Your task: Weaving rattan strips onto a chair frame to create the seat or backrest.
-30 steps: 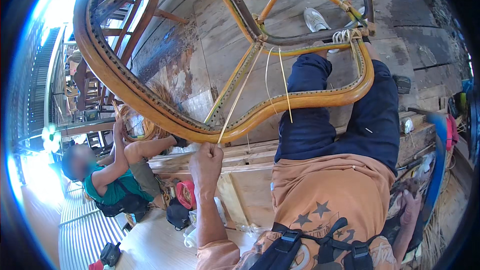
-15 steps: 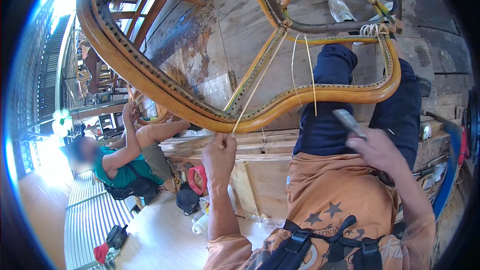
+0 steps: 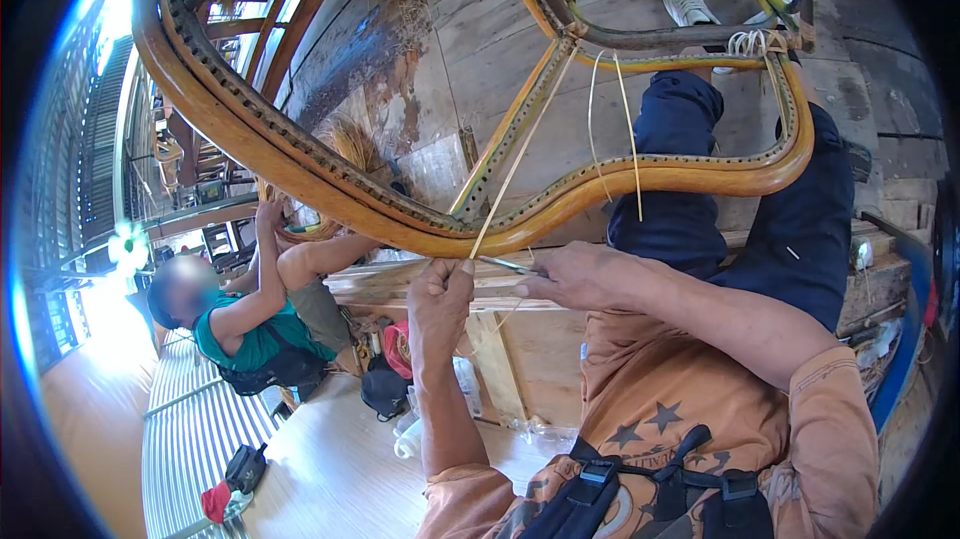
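A bent, honey-coloured rattan chair frame (image 3: 640, 181) with a row of small holes along its inner edge lies across my view. A pale cane strip (image 3: 522, 154) runs tight from the frame's joint down over the near rail. Just below that rail, my left hand (image 3: 441, 287) is closed in a pinch on the strip's end. My right hand (image 3: 585, 277) grips a metal-bladed knife (image 3: 508, 265), its tip touching or very near the strip beside my left fingers. Two loose cane strands (image 3: 627, 119) hang over the rail farther right.
At the left a person in a green top (image 3: 262, 339) sits handling a bundle of fibres (image 3: 310, 224). Wooden planks (image 3: 500, 284) lie under the frame's near side. A black bag (image 3: 385, 387) and a red bag (image 3: 397, 347) rest near my left forearm.
My right hand has swung left from over my lap to my left hand, bringing the knife to the strip. My left hand keeps its pinch. The frame has shifted slightly in view.
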A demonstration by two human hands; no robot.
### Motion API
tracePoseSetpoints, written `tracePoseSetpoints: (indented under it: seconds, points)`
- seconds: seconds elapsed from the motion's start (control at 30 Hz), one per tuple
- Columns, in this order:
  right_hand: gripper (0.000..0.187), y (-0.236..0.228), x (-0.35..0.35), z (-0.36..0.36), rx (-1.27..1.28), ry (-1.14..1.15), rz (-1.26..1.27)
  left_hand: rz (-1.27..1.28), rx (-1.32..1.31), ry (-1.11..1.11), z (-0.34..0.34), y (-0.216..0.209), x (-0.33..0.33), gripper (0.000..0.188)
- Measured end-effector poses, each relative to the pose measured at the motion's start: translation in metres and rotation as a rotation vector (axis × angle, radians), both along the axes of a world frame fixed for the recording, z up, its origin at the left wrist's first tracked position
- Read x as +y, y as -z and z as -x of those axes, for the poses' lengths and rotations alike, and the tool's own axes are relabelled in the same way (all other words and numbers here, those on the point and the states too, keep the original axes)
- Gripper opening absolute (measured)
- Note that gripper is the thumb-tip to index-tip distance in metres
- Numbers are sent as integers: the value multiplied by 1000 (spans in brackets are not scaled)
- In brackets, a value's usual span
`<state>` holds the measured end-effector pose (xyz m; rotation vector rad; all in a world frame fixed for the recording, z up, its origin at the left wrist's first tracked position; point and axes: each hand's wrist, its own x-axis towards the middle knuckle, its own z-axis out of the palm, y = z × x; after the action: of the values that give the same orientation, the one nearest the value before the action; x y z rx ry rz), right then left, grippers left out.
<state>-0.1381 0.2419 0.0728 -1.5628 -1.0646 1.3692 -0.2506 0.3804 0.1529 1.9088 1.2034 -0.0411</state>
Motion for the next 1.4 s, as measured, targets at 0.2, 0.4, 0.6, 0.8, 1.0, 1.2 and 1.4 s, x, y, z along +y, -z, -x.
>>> tracePoseSetpoints:
  seconds: [0.2, 0.4, 0.6, 0.8, 1.0, 1.2, 1.4]
  points:
    - [58, -5, 12, 6, -44, 59, -97, 121, -52, -31, 5, -2, 1, 14]
    - [53, -1, -9, 6, -109, 145, -81, -28, 99, 259, 19, 3, 7, 16]
    - [47, -14, -173, -27, -139, 244, 175, 244, 115, 446, 15, 22, -66, 15]
    - [51, 15, -359, 40, -131, 1040, 790, 391, 38, 966, -60, 63, -198, 15]
    - [54, 75, -405, 173, -81, 1251, 1091, 524, -148, 1245, -127, 57, -281, 15]
    - [30, 77, -444, 161, -360, 1776, 937, 666, -88, 1116, -132, 66, -300, 16]
    - [21, 34, -557, 90, -723, 2307, 722, 553, 71, 1074, -114, 76, -284, 14]
